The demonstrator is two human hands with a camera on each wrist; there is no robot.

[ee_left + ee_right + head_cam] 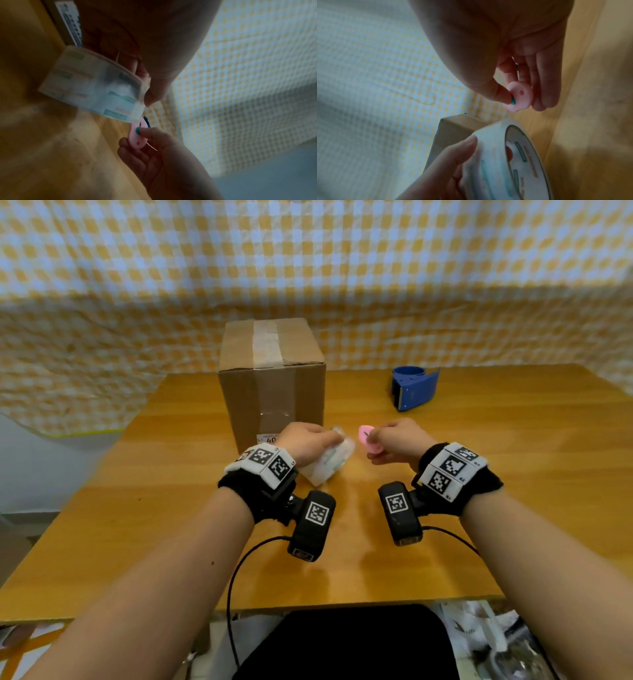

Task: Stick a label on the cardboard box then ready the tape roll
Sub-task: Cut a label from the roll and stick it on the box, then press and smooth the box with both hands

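A taped cardboard box (272,385) stands at the back of the wooden table (445,508), with a small white label (269,438) low on its front face. Just in front of it my left hand (306,441) grips a clear tape roll (329,462), seen in the left wrist view as a tape roll (96,86) and in the right wrist view as a tape roll (505,162). My right hand (394,440) pinches a small pink cutter (368,440), its thumb on the teal slider (513,101). The pink cutter (137,135) sits close to the roll's edge.
A blue tape dispenser (414,386) lies at the back right of the table. Yellow checked cloth (342,268) hangs behind. A black chair seat (346,642) is below the table's near edge, with clutter on the floor at the right.
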